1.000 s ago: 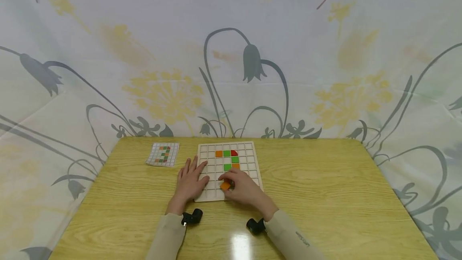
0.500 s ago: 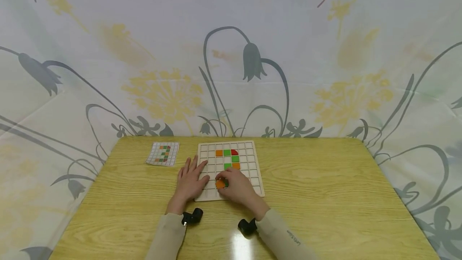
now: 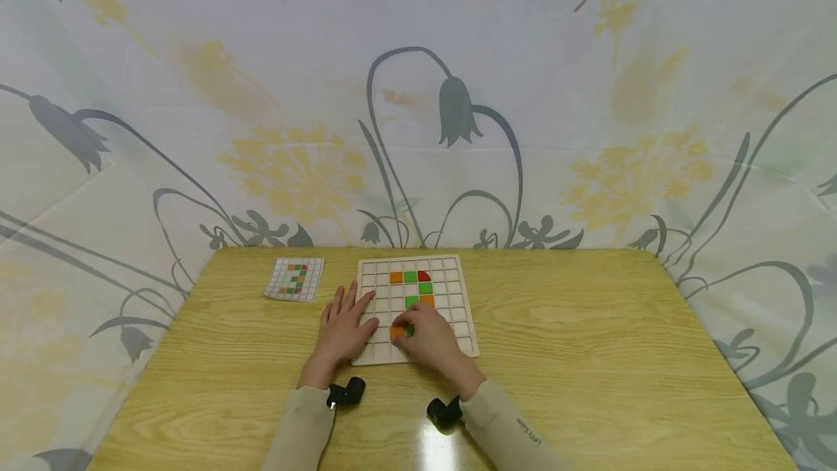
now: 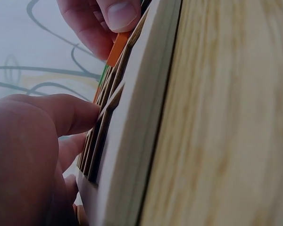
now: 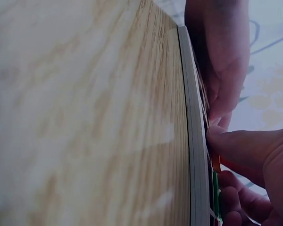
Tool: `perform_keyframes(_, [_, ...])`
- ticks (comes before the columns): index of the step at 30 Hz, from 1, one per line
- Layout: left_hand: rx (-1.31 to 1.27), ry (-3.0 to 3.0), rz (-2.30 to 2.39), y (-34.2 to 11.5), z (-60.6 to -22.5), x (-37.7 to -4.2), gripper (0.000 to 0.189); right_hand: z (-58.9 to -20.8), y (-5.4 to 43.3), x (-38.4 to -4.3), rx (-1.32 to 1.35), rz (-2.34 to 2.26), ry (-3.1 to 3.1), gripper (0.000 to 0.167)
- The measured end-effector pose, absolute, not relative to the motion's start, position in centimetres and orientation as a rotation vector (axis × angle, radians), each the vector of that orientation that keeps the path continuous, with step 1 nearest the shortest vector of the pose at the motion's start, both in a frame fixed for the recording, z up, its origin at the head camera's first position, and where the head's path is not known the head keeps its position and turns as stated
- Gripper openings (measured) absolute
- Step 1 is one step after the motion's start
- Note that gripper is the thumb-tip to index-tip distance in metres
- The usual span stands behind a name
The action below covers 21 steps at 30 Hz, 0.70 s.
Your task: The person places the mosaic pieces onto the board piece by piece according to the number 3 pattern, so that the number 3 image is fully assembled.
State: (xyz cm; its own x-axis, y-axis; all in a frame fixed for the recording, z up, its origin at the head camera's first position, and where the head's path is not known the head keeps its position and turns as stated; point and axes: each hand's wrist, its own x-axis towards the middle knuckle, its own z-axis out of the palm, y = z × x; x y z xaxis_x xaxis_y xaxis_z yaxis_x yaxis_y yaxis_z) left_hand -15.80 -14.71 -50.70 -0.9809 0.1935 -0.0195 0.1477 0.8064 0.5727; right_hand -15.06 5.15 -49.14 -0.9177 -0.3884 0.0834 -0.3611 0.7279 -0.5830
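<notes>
My right hand (image 3: 428, 340) pinches an orange square tile (image 3: 397, 332) between thumb and fingers, low over the front part of the pale gridded board (image 3: 466, 333). In the left wrist view, the thumb presses on the orange tile (image 4: 117, 51), which stands proud of the grid. Beside it a green tile (image 5: 215, 193) shows under the curled fingers. My left hand (image 3: 343, 331) rests with spread fingers on the board's left edge. Farther back on the board lie an orange tile (image 3: 396, 278), green tiles (image 3: 410, 277) and a red rounded tile (image 3: 424, 276).
Left of the board lies a printed grid card (image 3: 311, 289) with a coloured pattern. The wooden table (image 3: 575, 340) runs back to a flower-patterned cloth (image 3: 556, 93). Black wrist cameras (image 3: 445, 413) sit by both sleeves.
My right hand has moved a little to the left with the orange tile, which went from tilted to flatter at the board. A green tile now shows beside it. The left hand has stayed put.
</notes>
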Motion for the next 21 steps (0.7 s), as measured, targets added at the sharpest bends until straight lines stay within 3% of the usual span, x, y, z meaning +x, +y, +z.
perform_keyframes(21, [0.266,2.915,0.928,-14.78,-50.84,-15.79,0.056,-49.40,5.90,-15.64,-0.589,-1.116,2.858,0.018])
